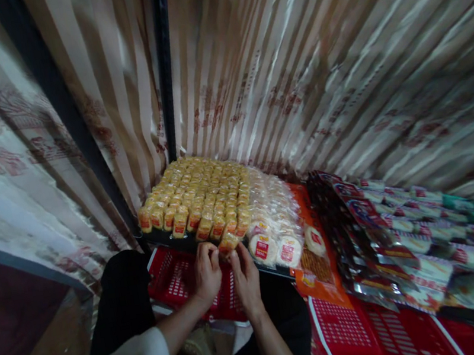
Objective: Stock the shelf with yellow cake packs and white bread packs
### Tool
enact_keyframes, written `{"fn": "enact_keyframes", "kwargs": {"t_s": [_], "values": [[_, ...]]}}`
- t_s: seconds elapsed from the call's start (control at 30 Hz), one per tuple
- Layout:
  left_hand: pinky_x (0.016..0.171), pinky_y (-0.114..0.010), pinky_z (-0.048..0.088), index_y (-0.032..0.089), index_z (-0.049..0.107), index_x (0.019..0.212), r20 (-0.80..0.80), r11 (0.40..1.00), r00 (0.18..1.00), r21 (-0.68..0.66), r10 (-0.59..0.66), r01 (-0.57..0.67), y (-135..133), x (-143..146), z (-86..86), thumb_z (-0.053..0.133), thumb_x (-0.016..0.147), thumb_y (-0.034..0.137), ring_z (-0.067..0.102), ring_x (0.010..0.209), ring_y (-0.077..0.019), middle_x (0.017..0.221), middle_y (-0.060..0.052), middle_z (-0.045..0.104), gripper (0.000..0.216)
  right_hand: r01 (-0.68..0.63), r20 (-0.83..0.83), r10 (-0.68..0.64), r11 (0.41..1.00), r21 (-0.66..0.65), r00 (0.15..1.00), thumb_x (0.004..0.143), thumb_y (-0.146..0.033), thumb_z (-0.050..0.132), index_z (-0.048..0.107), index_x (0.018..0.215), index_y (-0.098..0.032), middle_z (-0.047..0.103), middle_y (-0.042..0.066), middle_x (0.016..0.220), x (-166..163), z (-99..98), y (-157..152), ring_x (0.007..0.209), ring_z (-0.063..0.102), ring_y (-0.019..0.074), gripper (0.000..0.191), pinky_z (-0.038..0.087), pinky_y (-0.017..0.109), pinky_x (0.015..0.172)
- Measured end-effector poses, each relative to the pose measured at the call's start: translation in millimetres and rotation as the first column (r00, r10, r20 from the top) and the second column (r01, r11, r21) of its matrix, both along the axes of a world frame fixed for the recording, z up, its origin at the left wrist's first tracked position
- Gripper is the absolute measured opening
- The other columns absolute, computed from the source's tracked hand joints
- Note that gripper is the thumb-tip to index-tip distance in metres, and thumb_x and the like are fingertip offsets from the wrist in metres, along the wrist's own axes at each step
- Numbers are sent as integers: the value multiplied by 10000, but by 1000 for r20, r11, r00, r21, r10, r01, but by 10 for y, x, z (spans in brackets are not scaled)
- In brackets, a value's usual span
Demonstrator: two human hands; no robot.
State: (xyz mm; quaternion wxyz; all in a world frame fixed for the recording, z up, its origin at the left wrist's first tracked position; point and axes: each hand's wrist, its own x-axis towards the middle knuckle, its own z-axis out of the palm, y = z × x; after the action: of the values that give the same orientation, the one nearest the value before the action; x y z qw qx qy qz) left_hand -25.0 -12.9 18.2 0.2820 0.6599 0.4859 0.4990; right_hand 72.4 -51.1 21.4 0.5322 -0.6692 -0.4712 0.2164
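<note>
Side by side at the front edge of a dark shelf, my left hand [208,271] and my right hand [246,278] both have their fingers closed at the lower end of a yellow wrapped snack pack [229,241]. The pack has a red and orange label and sits before rows of similar yellow packs [203,189], stacked close together. Just right of my right hand are round white wrapped packs [264,248] with red labels. My fingertips partly cover the pack's lower end.
Below the shelf are a red plastic basket [171,275] and more red baskets [346,328] at the right. An orange bag [313,261], dark shiny packets [335,228] and white and green packets [467,243] line the shelf. Patterned curtains [246,68] and a dark post [164,63] stand behind.
</note>
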Motion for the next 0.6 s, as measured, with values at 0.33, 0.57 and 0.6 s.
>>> {"fn": "enact_keyframes", "kwargs": {"t_s": [0.33, 0.57, 0.6], "values": [[786, -337, 483, 197, 485, 826, 11, 997, 998, -42, -69, 70, 54, 584, -76, 382, 872, 127, 556, 818, -175, 822, -32, 543, 133, 186, 492, -182, 982, 41, 851, 883, -398, 424, 507, 1244, -141, 610, 167, 1071, 523, -20, 154, 982, 574, 271, 451, 466, 443, 851], [780, -330, 494, 197, 502, 833, -42, 997, 997, -52, -67, 65, 144, 593, -129, 431, 831, 84, 562, 811, -166, 822, -19, 537, 134, 204, 479, -204, 978, 52, 854, 896, -375, 398, 453, 1190, -152, 545, 151, 1059, 458, -14, 172, 972, 554, 258, 374, 490, 406, 783], [781, -328, 497, 198, 504, 844, -47, 997, 997, -45, -67, 65, 146, 587, -131, 435, 834, 88, 564, 816, -165, 829, -19, 535, 131, 202, 482, -203, 978, 55, 852, 898, -373, 397, 475, 1138, -164, 544, 135, 1030, 450, -3, 169, 946, 556, 249, 328, 491, 397, 770]]}}
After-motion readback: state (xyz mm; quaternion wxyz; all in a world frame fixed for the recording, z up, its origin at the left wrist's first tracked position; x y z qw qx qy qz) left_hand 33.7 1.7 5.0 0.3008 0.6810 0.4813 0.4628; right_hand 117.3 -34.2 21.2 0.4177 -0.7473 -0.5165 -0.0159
